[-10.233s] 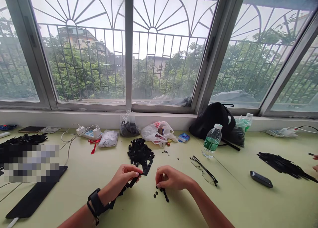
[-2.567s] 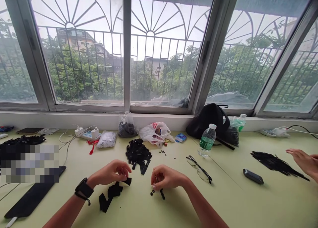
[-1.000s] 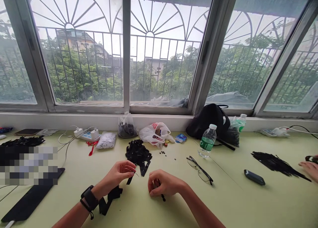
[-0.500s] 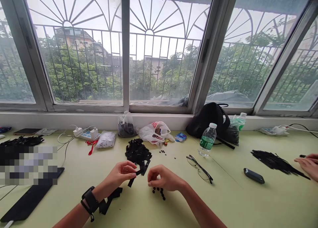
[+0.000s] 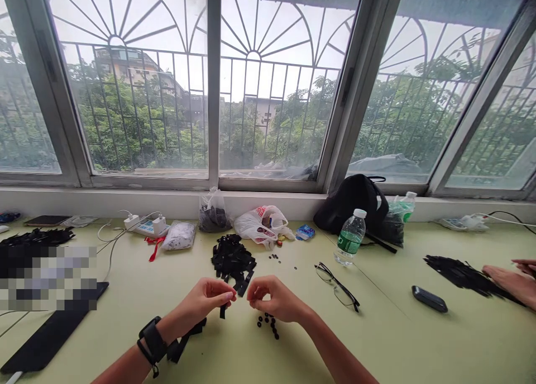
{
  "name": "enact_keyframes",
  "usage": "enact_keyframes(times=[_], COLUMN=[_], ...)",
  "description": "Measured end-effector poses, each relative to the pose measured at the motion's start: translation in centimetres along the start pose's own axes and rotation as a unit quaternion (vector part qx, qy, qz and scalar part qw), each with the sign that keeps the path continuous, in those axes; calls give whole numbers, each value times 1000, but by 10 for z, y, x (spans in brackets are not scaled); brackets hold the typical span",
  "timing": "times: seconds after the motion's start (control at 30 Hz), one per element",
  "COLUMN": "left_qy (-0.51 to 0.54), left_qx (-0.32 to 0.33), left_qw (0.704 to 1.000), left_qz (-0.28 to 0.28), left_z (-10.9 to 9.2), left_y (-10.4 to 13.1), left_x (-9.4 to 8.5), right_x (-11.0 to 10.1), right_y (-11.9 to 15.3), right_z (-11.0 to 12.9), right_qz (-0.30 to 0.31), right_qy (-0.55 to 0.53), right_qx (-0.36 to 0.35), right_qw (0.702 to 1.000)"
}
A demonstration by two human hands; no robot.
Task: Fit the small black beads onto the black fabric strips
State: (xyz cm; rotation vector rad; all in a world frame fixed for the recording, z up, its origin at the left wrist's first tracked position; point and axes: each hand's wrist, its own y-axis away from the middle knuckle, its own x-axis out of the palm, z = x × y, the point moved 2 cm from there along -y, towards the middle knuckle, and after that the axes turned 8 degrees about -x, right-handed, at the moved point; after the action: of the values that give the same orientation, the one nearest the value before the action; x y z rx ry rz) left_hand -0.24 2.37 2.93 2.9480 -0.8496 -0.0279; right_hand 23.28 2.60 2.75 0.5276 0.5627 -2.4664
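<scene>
My left hand (image 5: 213, 293), with a dark watch on the wrist, is closed in a pinch on a short black fabric strip (image 5: 223, 311) whose end hangs below the fingers. Close by on its right, my right hand (image 5: 271, 300) has its fingertips pressed together; whatever they may hold is too small to make out. Several small black discs (image 5: 274, 329) lie on the table just under the right hand. Beyond both hands is a heap of black strips (image 5: 232, 258). More black strips (image 5: 181, 342) lie beside my left wrist.
Eyeglasses (image 5: 338, 286) and a water bottle (image 5: 350, 238) are to the right. Plastic bags (image 5: 262, 226), a black bag (image 5: 341, 205) and a power strip (image 5: 146, 228) line the window sill. At far right, another person's hand (image 5: 508, 282) touches black strips (image 5: 454, 272) near a dark case (image 5: 430, 298).
The strip in my left hand has turned and now hangs more upright, as the fingers closed further. My right hand has barely moved. The other person's hand has come left over the strips.
</scene>
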Motion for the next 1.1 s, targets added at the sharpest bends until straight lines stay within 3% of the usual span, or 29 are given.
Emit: enact_keyframes(times=[0.77, 1.1], left_qy=[30, 34], left_qx=[-12, -4], left_qw=[999, 999], left_qz=[-35, -39], left_z=[-4, 5], left_y=[3, -3], left_x=[3, 0], right_x=[3, 3], right_y=[-2, -2], right_z=[2, 4], right_qz=[-14, -13], right_qy=[25, 22], right_qx=[2, 7], right_qw=[1000, 1000])
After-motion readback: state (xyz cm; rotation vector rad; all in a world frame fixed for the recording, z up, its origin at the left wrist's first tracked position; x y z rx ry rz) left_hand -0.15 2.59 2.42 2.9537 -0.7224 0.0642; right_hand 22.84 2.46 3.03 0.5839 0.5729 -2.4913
